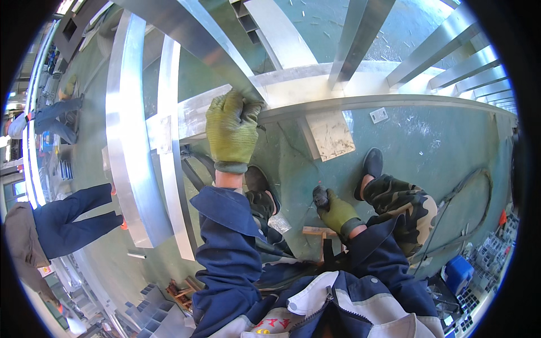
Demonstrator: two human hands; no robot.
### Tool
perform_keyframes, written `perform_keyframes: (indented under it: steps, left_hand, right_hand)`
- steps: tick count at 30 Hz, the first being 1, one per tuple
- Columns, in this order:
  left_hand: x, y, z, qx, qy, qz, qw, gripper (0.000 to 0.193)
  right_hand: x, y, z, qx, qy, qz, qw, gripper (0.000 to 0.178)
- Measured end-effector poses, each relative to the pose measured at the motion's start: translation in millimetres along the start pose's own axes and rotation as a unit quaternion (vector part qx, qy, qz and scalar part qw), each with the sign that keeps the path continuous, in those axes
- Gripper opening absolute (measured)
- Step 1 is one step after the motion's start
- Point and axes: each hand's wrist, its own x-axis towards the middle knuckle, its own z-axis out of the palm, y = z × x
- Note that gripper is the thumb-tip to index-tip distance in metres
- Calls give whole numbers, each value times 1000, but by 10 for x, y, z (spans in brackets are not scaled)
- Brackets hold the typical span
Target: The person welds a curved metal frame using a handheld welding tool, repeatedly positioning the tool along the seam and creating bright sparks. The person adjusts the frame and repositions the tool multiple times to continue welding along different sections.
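My left hand (232,129), in a yellow-green work glove, is closed over the silvery metal rail (194,110), right where a wide metal bar (205,42) meets it. A small dark bit shows beside the wrist side of the glove; its kind is hidden. Lower and to the right, my right hand (340,216), gloved the same way, is wrapped round a dark, rounded tool (320,197) held above the floor between my feet. Only the tool's blunt end shows, so its kind is unclear.
Several metal bars (360,39) rise from the long rail's far side. Two long bars (135,129) lie at left, near a standing person (73,219). A wooden block (332,135) sits below the rail. A cable (489,194) loops at right, near a blue container (457,275).
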Motion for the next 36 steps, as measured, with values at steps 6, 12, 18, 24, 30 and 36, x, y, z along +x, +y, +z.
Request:
perform_keyframes:
  steps: [6,12,18,24,30,36]
  left_hand:
    - [38,-71,-22,-58,-27,1,998,19]
    - [117,-101,-24,-69,-27,85,994,21]
    - [49,-142,87,-63,-17,47,997,18]
    - [8,-171,136,-26,26,74,997,15]
    - [5,-156,149,-5,19,78,997,18]
    - [-12,-121,160,5,18,70,997,36]
  right_hand:
    - [8,27,-1,5,-6,-9,1000,80]
    - [-16,-26,-43,4,-11,2,1000,80]
    - [-10,26,-9,8,-6,12,1000,82]
    - [-33,-22,-56,8,-11,14,1000,83]
    - [-45,-42,-86,10,-10,14,1000,76]
    - [-38,-26,-57,9,-2,10,1000,74]
